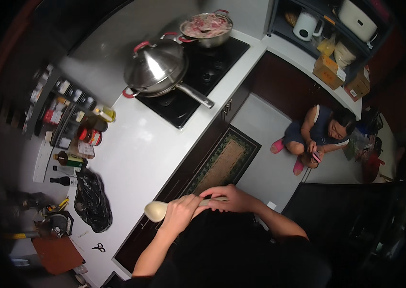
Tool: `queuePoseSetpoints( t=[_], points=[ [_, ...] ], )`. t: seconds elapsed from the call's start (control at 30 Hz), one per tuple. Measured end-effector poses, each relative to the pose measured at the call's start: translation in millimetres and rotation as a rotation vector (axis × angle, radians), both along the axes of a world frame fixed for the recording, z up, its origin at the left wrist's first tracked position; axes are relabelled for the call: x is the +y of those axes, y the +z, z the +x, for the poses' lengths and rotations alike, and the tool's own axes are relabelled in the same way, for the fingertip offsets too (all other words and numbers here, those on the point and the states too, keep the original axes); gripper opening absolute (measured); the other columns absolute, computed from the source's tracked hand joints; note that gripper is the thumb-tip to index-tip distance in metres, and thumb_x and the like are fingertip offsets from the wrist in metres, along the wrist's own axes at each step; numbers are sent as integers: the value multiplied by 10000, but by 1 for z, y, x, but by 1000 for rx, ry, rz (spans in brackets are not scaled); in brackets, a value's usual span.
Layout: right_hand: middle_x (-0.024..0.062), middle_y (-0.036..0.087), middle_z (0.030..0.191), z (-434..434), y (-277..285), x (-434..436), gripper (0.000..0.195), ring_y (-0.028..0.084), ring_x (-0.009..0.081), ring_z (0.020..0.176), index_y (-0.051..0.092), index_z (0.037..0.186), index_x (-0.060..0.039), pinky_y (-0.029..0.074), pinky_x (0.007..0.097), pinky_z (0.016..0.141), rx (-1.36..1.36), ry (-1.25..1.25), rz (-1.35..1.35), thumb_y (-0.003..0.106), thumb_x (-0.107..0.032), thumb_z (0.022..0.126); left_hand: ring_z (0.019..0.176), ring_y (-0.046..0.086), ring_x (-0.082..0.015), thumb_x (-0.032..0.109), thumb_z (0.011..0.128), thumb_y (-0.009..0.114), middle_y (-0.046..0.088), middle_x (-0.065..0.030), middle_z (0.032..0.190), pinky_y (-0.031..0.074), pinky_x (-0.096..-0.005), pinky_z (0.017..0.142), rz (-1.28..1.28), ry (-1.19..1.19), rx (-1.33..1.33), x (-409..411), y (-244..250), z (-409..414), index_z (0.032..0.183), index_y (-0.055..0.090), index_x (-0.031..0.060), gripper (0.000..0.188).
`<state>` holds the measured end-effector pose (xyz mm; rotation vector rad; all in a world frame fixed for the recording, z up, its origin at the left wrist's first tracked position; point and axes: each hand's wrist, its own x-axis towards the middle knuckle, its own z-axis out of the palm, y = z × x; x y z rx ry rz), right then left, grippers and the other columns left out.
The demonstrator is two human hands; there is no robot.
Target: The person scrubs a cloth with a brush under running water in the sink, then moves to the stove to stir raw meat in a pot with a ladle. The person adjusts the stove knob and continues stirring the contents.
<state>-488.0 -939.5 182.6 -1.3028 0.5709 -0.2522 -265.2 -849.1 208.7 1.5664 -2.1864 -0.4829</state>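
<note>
Both of my hands are on a beige ladle (156, 211), held close to my body just off the counter's front edge. Its bowl points to the left. My left hand (181, 213) grips the handle near the bowl, while my right hand (232, 199) has its fingers around the far end. Ahead, a wok (156, 90) with a domed steel lid (158, 64) stands on the black cooktop (206, 73); its long steel handle (195, 95) reaches over the counter. Behind it is a steel pot (212, 40) with red handles, heaped with pinkish, raw-looking meat (206, 26).
On the white counter (141, 144) lie a black plastic bag (92, 199) and scissors (98, 247). Bottles and jars fill a spice rack (66, 108) at left. A person (316, 136) squats on the floor beyond a patterned mat (224, 162). Cardboard boxes (329, 71) stand below a shelf.
</note>
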Motion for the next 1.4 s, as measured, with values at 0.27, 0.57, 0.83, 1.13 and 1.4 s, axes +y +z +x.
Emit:
queuePoseSetpoints(
  t=[0.27,0.57,0.83,1.13,1.4],
  points=[
    [72,719,849,-123,1,-80,323,630,98,687,748,1296,-7,529,252,635,-5,-375,28,534,-63,1061,840,721,-244,263,958,759,678,-66,927,598,-353,685,-9,-255,-11,-148,13,-100,1105,717,45,266],
    [124,778,943,-203,11,-135,452,682,116,726,583,1508,-20,545,258,636,-53,-484,169,612,-144,1075,990,693,-181,91,838,689,663,-25,1040,615,-306,761,-183,-515,-112,-254,13,-155,1200,733,40,368],
    [96,783,955,-227,45,-229,532,737,240,783,528,1531,-109,583,389,752,593,-161,-200,644,-289,1044,1074,678,-259,133,853,662,674,-55,1115,554,-410,936,-207,-712,-96,-359,-9,-198,1248,715,79,402],
    [217,728,961,-226,13,-302,329,726,383,839,693,1198,-29,551,454,761,394,-791,-365,662,-322,1050,1138,652,-368,-14,833,771,673,-129,1250,535,-451,974,-114,-524,224,-464,25,-229,1257,730,71,435],
    [228,738,917,-236,27,-390,369,718,451,881,680,1206,-39,547,516,772,477,-916,-346,660,-367,1037,1097,665,-347,1,929,712,669,-126,1209,542,-443,947,-65,-445,156,-515,21,-210,1209,730,51,285]
  ],
)
